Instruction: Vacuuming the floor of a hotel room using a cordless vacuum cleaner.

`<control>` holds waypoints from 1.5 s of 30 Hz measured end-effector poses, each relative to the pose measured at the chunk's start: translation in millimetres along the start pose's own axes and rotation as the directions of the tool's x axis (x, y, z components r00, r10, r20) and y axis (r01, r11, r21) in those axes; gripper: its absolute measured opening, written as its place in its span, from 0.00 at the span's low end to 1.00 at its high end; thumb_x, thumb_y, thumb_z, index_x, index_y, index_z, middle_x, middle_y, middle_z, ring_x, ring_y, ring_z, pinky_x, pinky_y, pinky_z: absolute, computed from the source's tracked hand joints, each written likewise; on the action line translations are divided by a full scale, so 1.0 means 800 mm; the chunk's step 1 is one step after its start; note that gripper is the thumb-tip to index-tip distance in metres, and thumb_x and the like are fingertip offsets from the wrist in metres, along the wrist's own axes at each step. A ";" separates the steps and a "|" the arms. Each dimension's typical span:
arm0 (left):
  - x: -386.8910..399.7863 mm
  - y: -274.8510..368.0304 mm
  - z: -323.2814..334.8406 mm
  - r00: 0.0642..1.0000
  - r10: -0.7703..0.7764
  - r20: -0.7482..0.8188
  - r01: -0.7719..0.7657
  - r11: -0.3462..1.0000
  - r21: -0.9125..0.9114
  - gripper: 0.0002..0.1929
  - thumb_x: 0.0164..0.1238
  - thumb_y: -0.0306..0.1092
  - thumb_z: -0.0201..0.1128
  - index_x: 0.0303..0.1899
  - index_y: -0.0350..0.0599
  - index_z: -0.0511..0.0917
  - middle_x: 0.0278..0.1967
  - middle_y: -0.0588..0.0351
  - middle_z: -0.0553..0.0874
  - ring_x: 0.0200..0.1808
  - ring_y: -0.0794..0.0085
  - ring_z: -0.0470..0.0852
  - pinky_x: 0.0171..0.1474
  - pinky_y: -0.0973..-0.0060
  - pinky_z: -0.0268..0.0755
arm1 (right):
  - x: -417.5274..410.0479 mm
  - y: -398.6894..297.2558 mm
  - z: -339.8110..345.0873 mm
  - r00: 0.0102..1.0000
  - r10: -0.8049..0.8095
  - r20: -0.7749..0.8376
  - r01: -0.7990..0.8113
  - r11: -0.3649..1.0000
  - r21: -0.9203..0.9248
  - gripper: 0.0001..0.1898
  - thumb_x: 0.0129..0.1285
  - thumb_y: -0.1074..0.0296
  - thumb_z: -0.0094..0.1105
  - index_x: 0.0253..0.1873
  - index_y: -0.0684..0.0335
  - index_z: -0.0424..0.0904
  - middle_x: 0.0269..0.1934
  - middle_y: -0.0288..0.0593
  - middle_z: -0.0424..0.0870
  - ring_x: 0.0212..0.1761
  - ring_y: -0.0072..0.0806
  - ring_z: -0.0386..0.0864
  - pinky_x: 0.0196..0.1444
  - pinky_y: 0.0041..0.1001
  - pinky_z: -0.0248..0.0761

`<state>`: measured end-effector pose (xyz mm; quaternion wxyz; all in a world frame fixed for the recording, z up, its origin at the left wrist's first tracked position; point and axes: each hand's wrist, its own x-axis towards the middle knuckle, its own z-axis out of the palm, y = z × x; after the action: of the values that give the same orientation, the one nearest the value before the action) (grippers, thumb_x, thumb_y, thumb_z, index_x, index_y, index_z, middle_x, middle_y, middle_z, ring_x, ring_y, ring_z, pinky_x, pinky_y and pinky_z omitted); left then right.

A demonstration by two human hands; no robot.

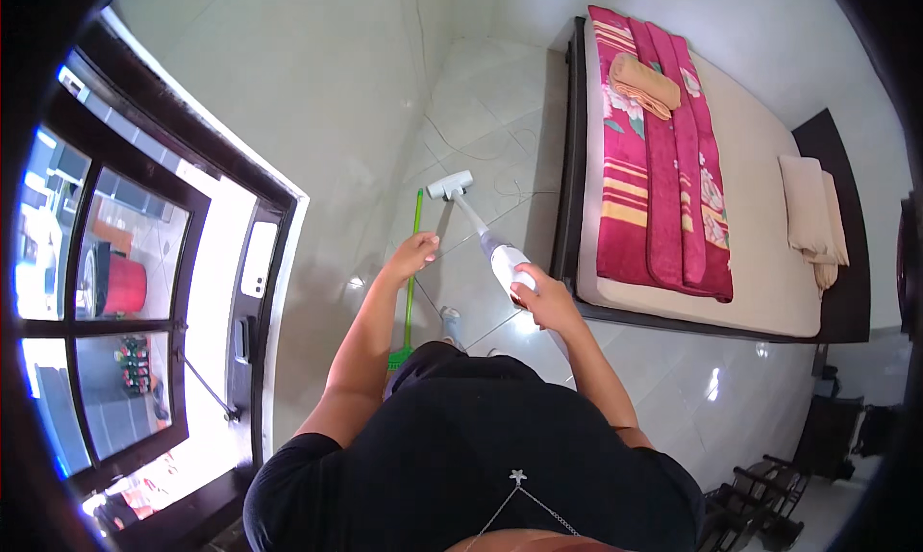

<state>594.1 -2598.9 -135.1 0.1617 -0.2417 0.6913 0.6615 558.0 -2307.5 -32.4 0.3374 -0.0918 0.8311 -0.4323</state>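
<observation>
In my right hand (549, 303) is the handle of a white and grey cordless stick vacuum cleaner (497, 253). The vacuum's tube slants away from me, and its wide floor head (450, 185) rests on the tiled floor (497, 144). My left hand (414, 256) hovers to the left of the vacuum with loosely bent fingers and no object visible in it. Behind that hand passes the green handle of a broom (409, 314); the green broom head (399, 358) is near my feet, partly covered by my clothing.
On the right stands a dark-framed bed (764, 191) with a folded pink floral blanket (667, 191), a rolled beige cloth (645, 83) and pillows (804, 202). A thin cable (461, 150) trails over the floor. To the left, a glass-paned door (83, 321) stands ajar. Dark chairs (764, 494) are at lower right.
</observation>
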 end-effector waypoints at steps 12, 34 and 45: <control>-0.086 -0.046 0.074 0.998 -0.062 -0.004 0.062 0.997 0.043 0.27 0.68 0.52 0.55 0.61 0.45 0.68 0.48 0.62 0.78 0.42 0.78 0.76 0.42 0.78 0.66 | -0.043 0.077 0.003 0.995 0.002 0.105 -0.015 0.992 0.123 0.25 0.64 0.54 0.56 0.64 0.54 0.66 0.21 0.38 0.75 0.14 0.22 0.71 0.15 0.25 0.66; 0.015 0.000 -0.090 0.996 -0.021 -0.089 0.019 1.000 -0.025 0.29 0.67 0.52 0.57 0.61 0.39 0.69 0.43 0.61 0.80 0.39 0.78 0.76 0.42 0.79 0.68 | 0.201 -0.047 0.096 0.999 0.032 0.018 -0.033 0.997 0.070 0.25 0.66 0.54 0.52 0.65 0.53 0.60 0.24 0.43 0.76 0.14 0.28 0.73 0.16 0.30 0.69; 0.088 0.040 -0.197 0.984 0.078 -0.158 -0.076 0.997 0.019 0.28 0.70 0.48 0.57 0.60 0.32 0.68 0.43 0.54 0.81 0.41 0.75 0.79 0.49 0.78 0.70 | 0.395 -0.090 0.171 0.988 -0.086 -0.125 0.093 0.995 0.048 0.26 0.66 0.53 0.52 0.66 0.53 0.59 0.24 0.41 0.76 0.13 0.28 0.72 0.14 0.31 0.69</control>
<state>533.1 -2763.5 -135.4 0.0820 -0.2656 0.7151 0.6414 397.0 -2581.7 -182.6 0.2683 -0.0930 0.8334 -0.4741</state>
